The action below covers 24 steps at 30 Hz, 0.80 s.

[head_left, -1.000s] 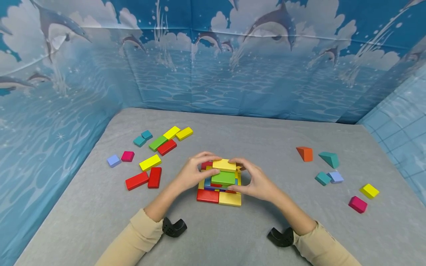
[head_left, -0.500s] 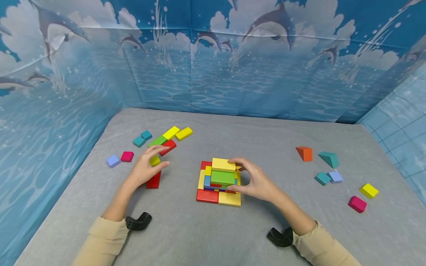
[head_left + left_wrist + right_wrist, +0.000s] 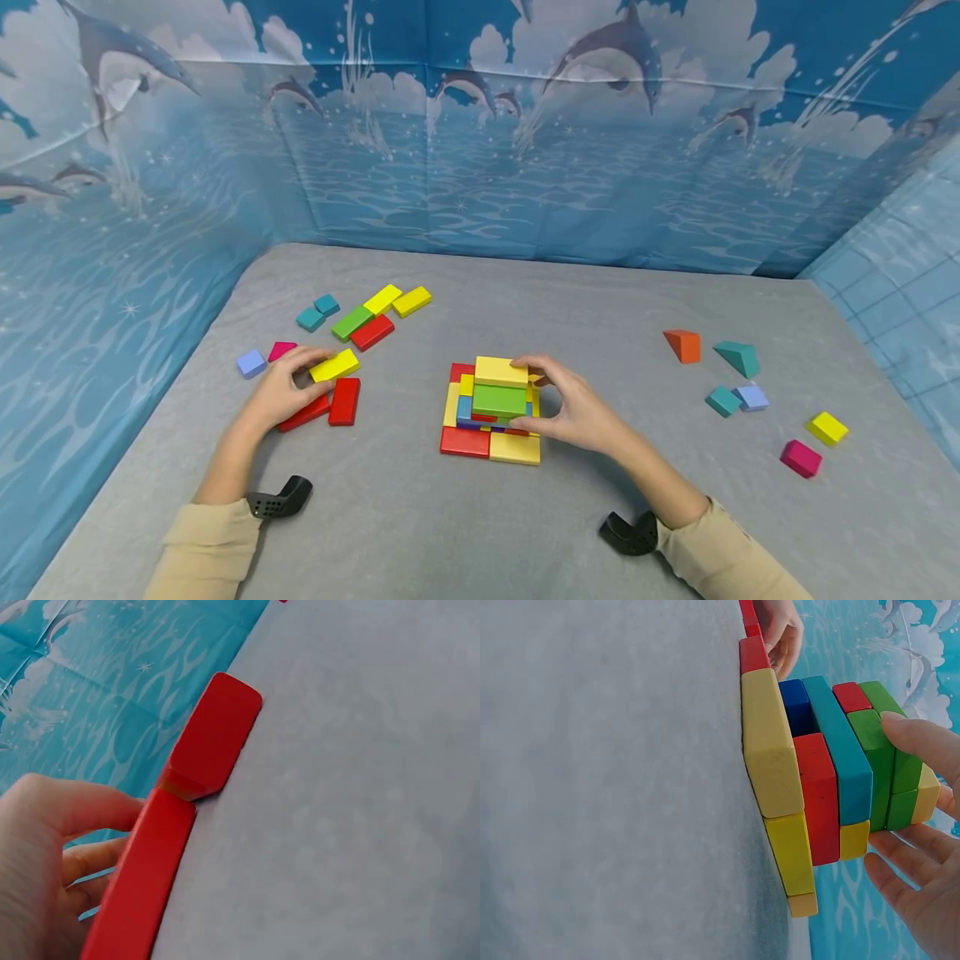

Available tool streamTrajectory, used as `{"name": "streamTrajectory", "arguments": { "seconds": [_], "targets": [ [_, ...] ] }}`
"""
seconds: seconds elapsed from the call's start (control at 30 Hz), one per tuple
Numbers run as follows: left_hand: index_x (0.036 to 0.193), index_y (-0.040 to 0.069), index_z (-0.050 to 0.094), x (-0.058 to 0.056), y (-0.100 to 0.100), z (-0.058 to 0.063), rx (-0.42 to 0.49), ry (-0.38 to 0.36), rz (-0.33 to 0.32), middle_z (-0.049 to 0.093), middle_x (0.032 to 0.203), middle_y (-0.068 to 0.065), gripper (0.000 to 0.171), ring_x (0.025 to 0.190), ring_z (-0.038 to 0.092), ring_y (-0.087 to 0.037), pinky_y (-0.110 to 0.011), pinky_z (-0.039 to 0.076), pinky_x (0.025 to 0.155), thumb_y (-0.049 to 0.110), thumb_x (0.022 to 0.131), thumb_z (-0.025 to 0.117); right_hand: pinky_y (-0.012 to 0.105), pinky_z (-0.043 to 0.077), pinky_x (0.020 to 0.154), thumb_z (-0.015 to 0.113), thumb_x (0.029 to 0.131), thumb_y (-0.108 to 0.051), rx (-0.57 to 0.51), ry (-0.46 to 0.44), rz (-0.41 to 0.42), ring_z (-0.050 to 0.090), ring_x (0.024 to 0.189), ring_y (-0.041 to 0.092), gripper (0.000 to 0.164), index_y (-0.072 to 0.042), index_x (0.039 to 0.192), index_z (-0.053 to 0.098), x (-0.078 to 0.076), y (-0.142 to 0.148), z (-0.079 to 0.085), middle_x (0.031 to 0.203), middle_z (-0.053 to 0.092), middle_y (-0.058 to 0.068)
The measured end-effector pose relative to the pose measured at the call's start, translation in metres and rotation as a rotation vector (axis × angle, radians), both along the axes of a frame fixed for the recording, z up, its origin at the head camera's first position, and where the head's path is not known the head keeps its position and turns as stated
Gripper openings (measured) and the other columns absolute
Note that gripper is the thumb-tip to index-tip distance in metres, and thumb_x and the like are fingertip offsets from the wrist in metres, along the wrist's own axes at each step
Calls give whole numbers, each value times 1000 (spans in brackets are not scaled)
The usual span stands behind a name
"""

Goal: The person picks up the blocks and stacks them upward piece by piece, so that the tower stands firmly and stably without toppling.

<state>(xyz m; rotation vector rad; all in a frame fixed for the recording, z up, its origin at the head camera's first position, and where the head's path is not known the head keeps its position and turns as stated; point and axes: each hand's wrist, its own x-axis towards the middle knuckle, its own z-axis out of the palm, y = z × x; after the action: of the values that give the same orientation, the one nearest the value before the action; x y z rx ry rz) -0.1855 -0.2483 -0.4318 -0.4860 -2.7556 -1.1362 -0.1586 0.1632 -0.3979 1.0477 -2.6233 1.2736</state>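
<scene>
In the head view, my left hand [image 3: 281, 392] is at the yellow block [image 3: 335, 366] on the left, thumb and fingers at its near and far sides. Two red blocks [image 3: 344, 402] lie just below that hand; they block much of it in the left wrist view. In the centre stands a layered stack of coloured blocks, topped by a cream block [image 3: 501, 371] and a green block [image 3: 499, 400]. My right hand [image 3: 570, 404] holds the stack's upper layers from the right. In the right wrist view its thumb rests against a green block [image 3: 906, 772], fingers curled on the opposite side.
Further loose blocks lie at the back left, among them a green block [image 3: 352, 323] and a teal block [image 3: 310, 319]. On the right are an orange wedge [image 3: 684, 346], a teal wedge [image 3: 738, 358] and several small blocks. A dolphin-print curtain [image 3: 480, 208] borders the grey table [image 3: 585, 317].
My left hand has left the stack and moved left to the yellow block. My right hand stays at the stack, and the stack itself looks the same.
</scene>
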Motion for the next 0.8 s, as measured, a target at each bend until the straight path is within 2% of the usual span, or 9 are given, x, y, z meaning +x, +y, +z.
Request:
{"name": "streamTrajectory", "arguments": {
  "seconds": [0.1, 0.2, 0.33, 0.43, 0.5, 0.63, 0.73, 0.8],
  "targets": [
    [114, -1, 60, -1, 1, 0, -19, -20, 45, 58, 108, -16, 38, 92, 51, -26, -30, 45, 76, 6, 78, 69, 35, 48, 86, 80, 69, -19, 2, 5, 0, 51, 106, 14, 69, -8, 127, 44, 0, 0, 0, 125, 50, 4],
    [112, -1, 62, -1, 2, -1, -28, -5, 65, 59, 105, -16, 35, 89, 52, -26, -28, 46, 73, 6, 78, 69, 35, 48, 86, 80, 70, -19, 2, 7, 2, 50, 106, 14, 69, -8, 127, 44, -1, 0, -1, 125, 50, 4],
    [111, 0, 64, -1, 6, 0, -4, 75, 45, 60, 105, -14, 35, 92, 53, -24, -18, 45, 74, 5, 78, 71, 35, 48, 86, 80, 70, -18, -1, 7, 3, 50, 106, 14, 69, -8, 127, 44, -1, 0, -1, 125, 50, 4],
    [110, 2, 65, 2, 18, 8, 60, 161, -2, 60, 105, -11, 35, 94, 53, -21, -13, 43, 78, 2, 76, 72, 34, 47, 87, 80, 70, -18, 1, 4, 3, 50, 107, 14, 68, -8, 127, 43, -1, 1, 0, 125, 50, 4],
    [109, 2, 66, 5, 32, 17, 117, 225, -60, 60, 104, -11, 35, 94, 53, -21, -11, 43, 80, 0, 74, 73, 35, 47, 87, 80, 70, -18, 4, 0, 3, 50, 107, 14, 68, -8, 127, 43, -1, 1, -1, 125, 50, 4],
    [105, -2, 66, 10, 68, 32, 208, 340, -261, 61, 103, -11, 36, 94, 54, -21, -12, 43, 81, -5, 70, 74, 35, 47, 87, 80, 70, -19, 10, -6, 2, 50, 107, 14, 68, -8, 127, 43, -1, 1, -1, 126, 50, 4],
    [105, -2, 66, 16, 95, 42, 223, 386, -415, 60, 102, -11, 38, 94, 53, -19, -16, 46, 79, -6, 69, 74, 34, 47, 87, 80, 71, -19, 13, -6, 0, 50, 107, 14, 68, -8, 127, 43, -1, 1, -1, 125, 50, 4],
    [107, -1, 65, 22, 111, 47, 210, 388, -489, 59, 103, -9, 39, 95, 53, -18, -19, 48, 78, -4, 70, 74, 34, 47, 87, 80, 70, -19, 12, -5, 0, 50, 107, 14, 68, -8, 127, 43, -1, 1, -1, 125, 50, 4]
  ]
}}
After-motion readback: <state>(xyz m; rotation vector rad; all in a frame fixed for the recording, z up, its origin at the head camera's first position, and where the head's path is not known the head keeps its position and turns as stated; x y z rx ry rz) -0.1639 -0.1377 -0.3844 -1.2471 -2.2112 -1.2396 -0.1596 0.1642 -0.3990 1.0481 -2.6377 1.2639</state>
